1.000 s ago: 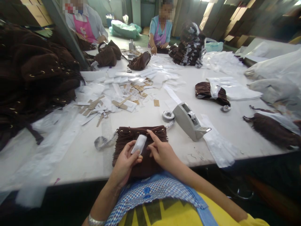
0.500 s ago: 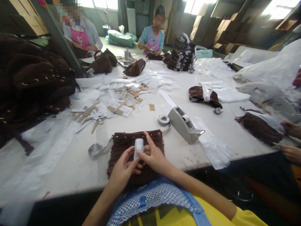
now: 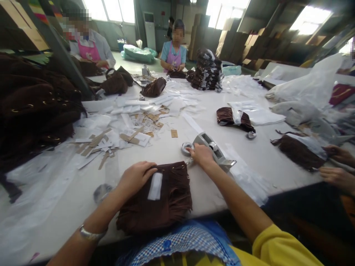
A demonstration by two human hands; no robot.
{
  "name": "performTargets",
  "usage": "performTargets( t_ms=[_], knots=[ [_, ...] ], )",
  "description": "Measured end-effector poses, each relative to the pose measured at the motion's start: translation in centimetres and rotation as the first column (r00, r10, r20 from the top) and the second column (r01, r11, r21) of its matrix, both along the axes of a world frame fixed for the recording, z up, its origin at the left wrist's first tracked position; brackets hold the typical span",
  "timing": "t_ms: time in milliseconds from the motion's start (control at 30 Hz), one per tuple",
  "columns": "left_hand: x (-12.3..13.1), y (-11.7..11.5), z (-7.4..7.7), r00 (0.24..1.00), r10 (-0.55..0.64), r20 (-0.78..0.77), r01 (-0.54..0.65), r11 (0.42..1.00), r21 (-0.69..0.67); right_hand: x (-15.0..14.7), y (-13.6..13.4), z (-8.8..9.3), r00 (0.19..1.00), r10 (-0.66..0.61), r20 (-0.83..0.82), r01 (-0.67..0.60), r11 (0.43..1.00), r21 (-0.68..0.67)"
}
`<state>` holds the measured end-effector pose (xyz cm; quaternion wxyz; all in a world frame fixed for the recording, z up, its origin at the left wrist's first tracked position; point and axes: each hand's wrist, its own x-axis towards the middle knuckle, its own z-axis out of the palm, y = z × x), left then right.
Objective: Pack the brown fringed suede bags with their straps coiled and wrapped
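A brown fringed pouch (image 3: 163, 203) lies flat at the table's near edge with a white strip (image 3: 155, 186) on top of it. My left hand (image 3: 135, 177) rests on the pouch's upper left, fingers curled beside the strip. My right hand (image 3: 202, 155) is stretched forward onto the grey tape dispenser (image 3: 215, 147), touching its near end by a tape roll (image 3: 187, 148); its fingers are curled over the dispenser.
Paper tags and white strips (image 3: 124, 125) litter the table's left middle. Dark bags pile at the left (image 3: 33, 111). More fringed pouches (image 3: 234, 118) lie to the right, where another person's hands (image 3: 337, 166) work. Two people stand at the far end.
My right hand left the pouch and reached forward to the tape dispenser. My left hand laid the white strip flat on the pouch and now rests beside it.
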<state>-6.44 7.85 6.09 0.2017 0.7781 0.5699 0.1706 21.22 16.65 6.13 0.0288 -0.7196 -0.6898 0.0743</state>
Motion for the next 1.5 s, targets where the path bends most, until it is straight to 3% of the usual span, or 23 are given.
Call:
performTargets(
  t_ms=[167,267,333,400,467,567,633,667,733,833,967,1033,1133,1200,1333,1400,1500],
  knots=[
    [-0.3,-0.6,1.1,0.975,-0.221,0.020,0.221,0.965,-0.143,-1.2,2.2,-1.5,1.000,0.002,0.006,-0.001,0.999,-0.054],
    [0.0,-1.3,1.6,0.963,-0.268,-0.012,0.263,0.953,-0.153,-1.8,2.3,-0.9,0.998,0.069,-0.010,-0.070,0.996,-0.056],
    [0.4,-1.7,2.0,0.956,-0.286,-0.065,0.273,0.949,-0.161,-2.5,2.0,0.2,0.984,0.171,-0.057,-0.171,0.985,0.005],
    [0.7,-2.1,2.7,0.944,-0.313,-0.108,0.297,0.944,-0.142,-3.6,1.5,1.5,0.922,0.362,-0.137,-0.345,0.929,0.134],
    [0.8,-2.4,3.7,0.933,-0.339,-0.122,0.327,0.939,-0.107,-5.0,1.0,2.5,0.768,0.618,-0.169,-0.576,0.781,0.241],
    [0.8,-2.9,5.2,0.922,-0.372,-0.111,0.364,0.928,-0.083,-7.0,0.6,3.1,0.421,0.900,-0.109,-0.880,0.435,0.190],
    [0.7,-3.1,5.8,0.912,-0.400,-0.093,0.393,0.915,-0.088,-7.9,0.5,2.8,0.217,0.964,-0.151,-0.968,0.232,0.091],
    [0.7,-3.1,6.0,0.908,-0.410,-0.086,0.403,0.911,-0.093,-8.2,0.6,2.7,0.155,0.961,-0.228,-0.984,0.170,0.045],
    [0.5,-2.8,6.0,0.914,-0.398,-0.084,0.390,0.916,-0.098,-8.4,0.8,2.4,0.120,0.886,-0.448,-0.993,0.103,-0.062],
    [0.1,-2.0,5.2,0.946,-0.307,-0.101,0.302,0.951,-0.067,-8.5,1.5,2.7,0.256,0.724,-0.640,-0.960,0.116,-0.253],
    [-0.2,-0.6,3.0,0.970,-0.129,-0.207,0.129,0.991,-0.014,-8.4,2.6,4.0,0.519,0.649,-0.557,-0.836,0.250,-0.488],
    [0.1,0.2,1.3,0.963,-0.043,-0.267,0.043,0.999,-0.003,-8.4,2.9,4.4,0.574,0.608,-0.548,-0.793,0.248,-0.556],
    [0.6,1.4,-1.2,0.957,0.012,-0.290,-0.017,1.000,-0.015,-8.5,2.8,3.6,0.555,0.603,-0.573,-0.801,0.201,-0.564],
    [0.6,1.6,-2.0,0.978,0.048,-0.205,-0.037,0.998,0.059,-8.3,2.4,2.4,0.541,0.635,-0.551,-0.816,0.236,-0.528],
    [0.1,-1.3,-0.6,0.981,0.113,0.155,-0.161,0.924,0.347,-7.4,1.9,0.3,0.509,0.627,-0.589,-0.859,0.330,-0.391],
    [0.0,-4.0,0.6,0.971,-0.012,0.239,-0.072,0.938,0.340,-7.0,2.3,-0.1,0.473,0.611,-0.635,-0.881,0.335,-0.334],
    [0.8,-7.9,1.1,0.943,-0.295,0.155,0.248,0.932,0.266,-7.3,3.9,-0.4,0.407,0.617,-0.673,-0.912,0.315,-0.262]
  ],
)
